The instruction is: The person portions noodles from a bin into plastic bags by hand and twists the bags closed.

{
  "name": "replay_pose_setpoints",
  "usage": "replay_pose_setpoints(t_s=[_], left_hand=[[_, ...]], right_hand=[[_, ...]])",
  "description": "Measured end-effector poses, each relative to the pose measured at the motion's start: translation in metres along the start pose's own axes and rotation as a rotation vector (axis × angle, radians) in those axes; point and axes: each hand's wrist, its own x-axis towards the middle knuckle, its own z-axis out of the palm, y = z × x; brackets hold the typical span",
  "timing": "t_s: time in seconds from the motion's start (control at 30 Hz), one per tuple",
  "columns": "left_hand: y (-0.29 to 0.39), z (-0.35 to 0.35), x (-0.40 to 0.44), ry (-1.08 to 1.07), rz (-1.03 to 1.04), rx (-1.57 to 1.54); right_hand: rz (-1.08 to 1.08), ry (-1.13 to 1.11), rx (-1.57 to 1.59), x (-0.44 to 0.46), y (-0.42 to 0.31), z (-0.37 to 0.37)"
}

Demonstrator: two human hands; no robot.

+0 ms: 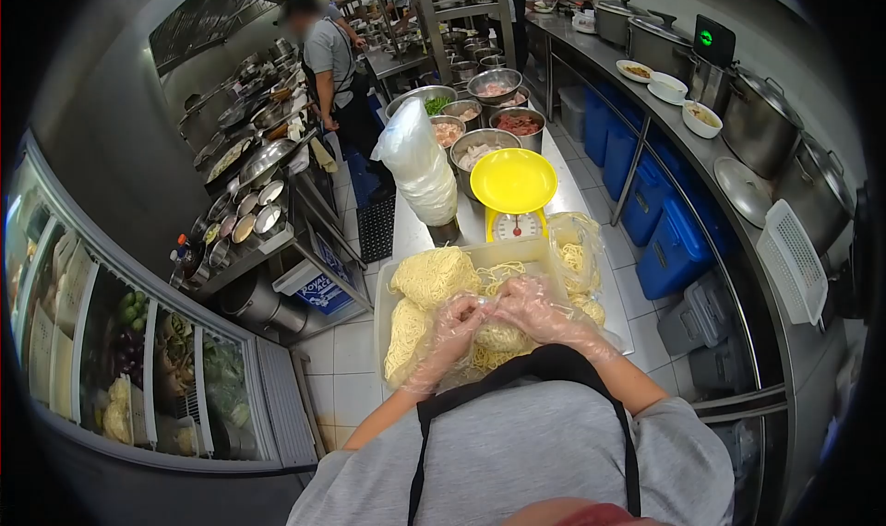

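Both my hands wear clear plastic gloves and meet over a plastic tub (383, 316) of yellow noodles. My left hand (452, 330) is closed, its fingertips pinching the gathered top of a clear plastic bag of noodles (501, 339). My right hand (530, 306) pinches the same bag from the other side, fingertips close to the left ones. Left of my hands lie two large bundles of noodles (432, 278). Loose noodles (501, 273) show behind my fingers. Another clear bag with noodles (575, 257) sits at the tub's right side.
Beyond the tub stand a scale with a yellow pan (513, 181) and a stack of plastic bags (415, 161). Steel bowls of meat (516, 123) fill the table's far end. A glass-fronted fridge (148, 369) is at left, blue bins (669, 240) at right. A co-worker (329, 60) stands far left.
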Motion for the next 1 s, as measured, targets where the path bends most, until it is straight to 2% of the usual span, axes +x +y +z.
replay_pose_setpoints(t_s=[0.07, 0.1, 0.13, 0.17, 0.2, 0.23, 0.27, 0.3, 0.37, 0.4, 0.43, 0.5, 0.57, 0.63, 0.7, 0.77, 0.83, 0.93, 1.0], left_hand=[[-0.01, -0.001, 0.001, -0.037, 0.038, 0.007], [-0.011, -0.002, 0.001, -0.075, 0.076, 0.015], [-0.01, 0.0, -0.001, -0.073, 0.077, 0.016], [-0.002, 0.006, -0.004, -0.088, 0.008, -0.035], [0.001, 0.009, -0.006, -0.105, -0.061, -0.086], [-0.004, 0.009, -0.006, -0.106, -0.061, -0.086], [-0.014, 0.01, -0.006, -0.107, -0.046, 0.086], [-0.019, 0.01, -0.005, -0.107, -0.029, 0.257], [-0.019, 0.011, -0.005, -0.117, -0.041, 0.254], [-0.02, 0.011, -0.006, -0.125, -0.055, 0.254], [-0.027, 0.011, -0.007, -0.125, -0.06, 0.252], [-0.032, 0.01, -0.004, -0.114, -0.088, 0.01], [-0.015, 0.002, -0.005, -0.156, -0.148, 0.133], [-0.007, -0.002, -0.004, -0.197, -0.209, 0.256], [-0.007, -0.004, -0.002, -0.229, 0.193, 0.364], [0.009, -0.006, 0.001, -0.262, 0.177, 0.386], [0.016, -0.005, 0.006, -0.303, 0.158, 0.406], [-0.001, 0.0, 0.012, -0.241, 0.233, 0.46], [-0.01, 0.009, 0.008, -0.069, 0.06, 0.354]], right_hand=[[0.081, -0.081, 0.594, -0.002, 0.016, 0.012], [0.081, -0.082, 0.594, -0.007, 0.02, 0.024], [0.15, 0.072, 0.635, -0.016, 0.021, 0.04], [0.219, 0.228, 0.675, -0.023, 0.026, 0.054], [0.219, 0.228, 0.675, -0.026, 0.036, 0.064], [0.082, 0.226, 0.552, -0.03, 0.047, 0.073], [-0.053, 0.222, 0.426, -0.032, 0.053, 0.077], [-0.052, 0.222, 0.424, -0.023, 0.039, 0.054], [0.841, -0.221, 0.808, 0.002, -0.002, -0.011], [0.845, -0.223, 0.808, 0.0, 0.011, 0.006], [0.774, -0.209, 1.118, -0.003, 0.036, 0.037], [0.684, -0.189, 1.422, -0.003, 0.041, 0.044], [0.319, -0.161, 1.472, -0.007, 0.037, 0.041], [0.323, -0.178, 1.4, -0.007, 0.033, 0.04], [0.325, -0.197, 1.327, -0.007, 0.033, 0.037], [0.212, -0.19, 1.253, -0.007, 0.037, 0.031], [0.212, -0.208, 1.165, -0.004, 0.043, 0.025], [0.248, -0.208, 1.043, -0.005, 0.047, 0.035], [0.271, -0.195, 1.009, -0.003, 0.043, 0.04]])
